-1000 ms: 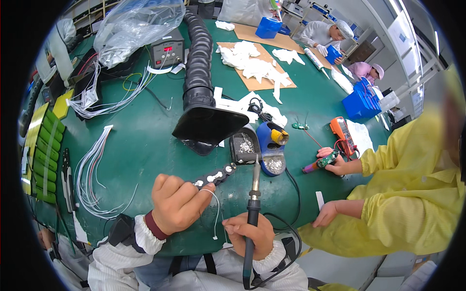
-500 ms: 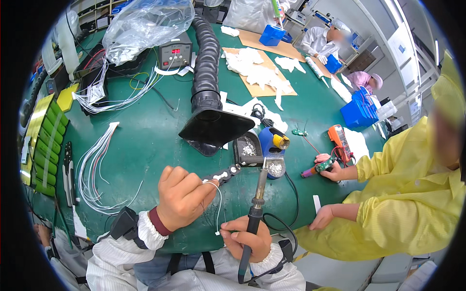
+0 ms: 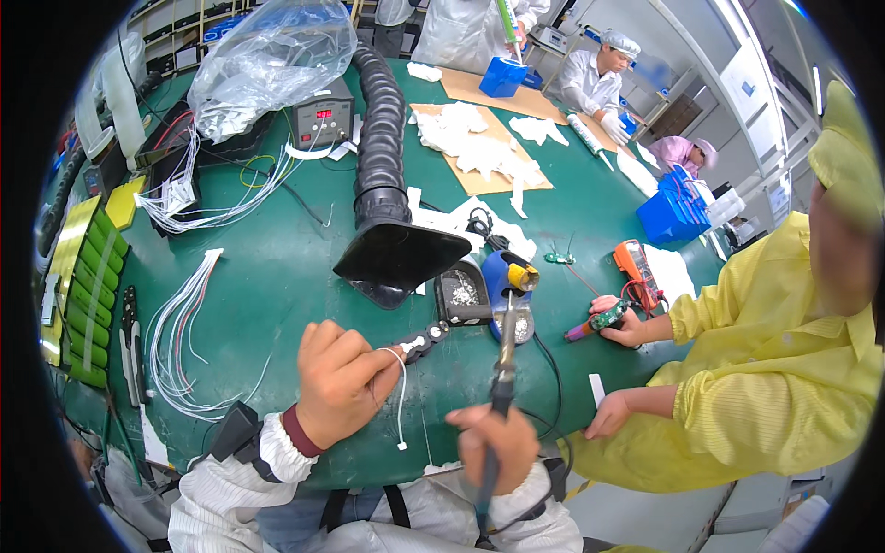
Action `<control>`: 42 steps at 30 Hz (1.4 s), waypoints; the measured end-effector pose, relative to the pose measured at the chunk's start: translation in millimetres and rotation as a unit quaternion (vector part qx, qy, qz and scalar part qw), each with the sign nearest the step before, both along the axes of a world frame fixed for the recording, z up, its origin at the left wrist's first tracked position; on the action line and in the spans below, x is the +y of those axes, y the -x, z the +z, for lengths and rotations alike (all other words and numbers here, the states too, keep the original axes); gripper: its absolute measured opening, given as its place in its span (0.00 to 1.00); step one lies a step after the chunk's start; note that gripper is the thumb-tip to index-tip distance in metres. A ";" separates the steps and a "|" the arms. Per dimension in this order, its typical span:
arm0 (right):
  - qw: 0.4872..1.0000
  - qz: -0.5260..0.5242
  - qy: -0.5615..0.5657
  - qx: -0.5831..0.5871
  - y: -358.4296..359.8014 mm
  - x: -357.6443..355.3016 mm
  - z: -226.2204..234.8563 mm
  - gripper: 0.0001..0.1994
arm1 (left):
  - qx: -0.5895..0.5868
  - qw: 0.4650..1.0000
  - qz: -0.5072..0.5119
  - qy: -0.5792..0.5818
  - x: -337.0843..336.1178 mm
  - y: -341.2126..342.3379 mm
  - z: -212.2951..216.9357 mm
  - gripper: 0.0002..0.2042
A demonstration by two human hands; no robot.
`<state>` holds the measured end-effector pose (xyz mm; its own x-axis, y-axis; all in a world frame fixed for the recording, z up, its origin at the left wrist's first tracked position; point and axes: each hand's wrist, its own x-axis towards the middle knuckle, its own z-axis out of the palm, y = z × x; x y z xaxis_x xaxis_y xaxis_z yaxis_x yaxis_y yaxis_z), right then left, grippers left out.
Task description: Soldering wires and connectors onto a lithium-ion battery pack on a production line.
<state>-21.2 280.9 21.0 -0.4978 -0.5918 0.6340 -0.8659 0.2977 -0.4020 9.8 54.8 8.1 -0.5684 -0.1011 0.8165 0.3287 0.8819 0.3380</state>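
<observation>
My left hand [image 3: 339, 380] is closed in a pinch on a white wire [image 3: 403, 405], whose small white plug hangs down. Beyond its fingertips sits a small dark part with shiny round spots [image 3: 422, 342]; whether the fingers also grip that part I cannot tell. My right hand [image 3: 493, 444], blurred by motion, is wrapped round the handle of a soldering iron [image 3: 505, 364]. The iron points away from me, its tip overlapping the blue soldering iron stand [image 3: 495, 273] in the view; contact cannot be made out.
A black tray [image 3: 449, 313] with solder scraps adjoins the stand. Above hangs a black fume hood [image 3: 403, 258]. White wires [image 3: 175, 341], cutters [image 3: 131, 341] and green battery cells [image 3: 92, 304] lie left. At right, a co-worker in yellow [image 3: 765, 369] holds a green-and-purple part [image 3: 599, 323].
My right hand has lifted the soldering iron away from me, its tip moving toward the stand. The left hand has stayed nearly in place, and the wire's plug hangs slightly farther left.
</observation>
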 end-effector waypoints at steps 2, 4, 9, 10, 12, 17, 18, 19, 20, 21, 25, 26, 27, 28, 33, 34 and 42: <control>0.984 -0.095 0.150 0.029 22.5 2.9 1.1 0.19 | -0.020 0.998 0.004 -0.058 -1.1 -0.1 0.5 0.09; 0.969 -0.245 0.007 0.038 42.2 26.2 15.4 0.16 | -0.039 0.992 -0.004 -0.116 -2.3 0.0 1.7 0.07; 0.935 -0.244 0.190 -0.174 76.9 25.8 22.6 0.15 | -0.131 0.931 -0.046 -0.338 -12.5 1.0 7.0 0.04; 0.936 -0.235 0.193 -0.176 82.0 23.3 24.0 0.15 | -0.131 0.930 -0.049 -0.340 -14.2 1.5 7.6 0.04; 0.934 -0.249 0.192 -0.169 94.1 16.9 25.4 0.15 | -0.136 0.870 -0.082 -0.467 -17.3 2.6 7.9 0.04; 0.919 -0.234 0.199 -0.247 122.8 8.0 12.8 0.18 | -0.125 0.847 -0.105 -0.506 -25.2 6.9 4.7 0.05; 0.920 -0.238 0.190 -0.246 128.8 5.7 8.3 0.18 | -0.132 0.838 -0.117 -0.517 -26.4 7.0 4.0 0.05; 0.918 -0.219 0.204 -0.261 134.3 3.1 4.2 0.18 | -0.140 0.828 -0.129 -0.527 -26.8 7.1 3.3 0.05; 0.917 -0.193 0.220 -0.271 136.6 1.0 0.6 0.17 | -0.141 0.828 -0.129 -0.527 -25.8 7.0 2.7 0.05; 0.913 -0.203 0.219 -0.279 134.4 -0.3 -2.5 0.17 | -0.137 0.808 -0.143 -0.555 -24.0 7.0 2.1 0.05; 0.758 -0.050 0.360 -0.541 90.1 -14.1 -5.8 0.14 | -0.151 0.745 -0.170 -0.627 -22.9 6.0 4.5 0.02; 0.731 -0.074 0.350 -0.581 72.5 -19.0 -3.7 0.10 | -0.149 0.750 -0.160 -0.625 -22.7 5.6 5.4 0.02; 0.798 -0.047 0.276 -0.534 54.3 -24.8 -0.8 0.09 | -0.153 0.750 -0.158 -0.623 -21.4 5.4 6.1 0.02; 0.841 -0.100 0.178 -0.501 36.8 -31.7 4.0 0.08 | -0.157 0.750 -0.165 -0.621 -19.9 5.5 7.0 0.02; 0.993 0.084 0.088 -0.008 13.1 -77.7 42.0 0.12 | -0.225 0.819 -0.178 -0.496 -18.4 6.3 12.6 0.06; 0.992 0.086 0.083 0.024 16.9 -87.3 49.2 0.11 | -0.218 0.819 -0.191 -0.496 -18.6 6.4 13.9 0.06; 0.817 0.143 0.051 -0.556 61.5 -98.2 58.8 0.10 | -0.284 0.879 -0.237 -0.301 -19.1 -0.6 26.7 0.06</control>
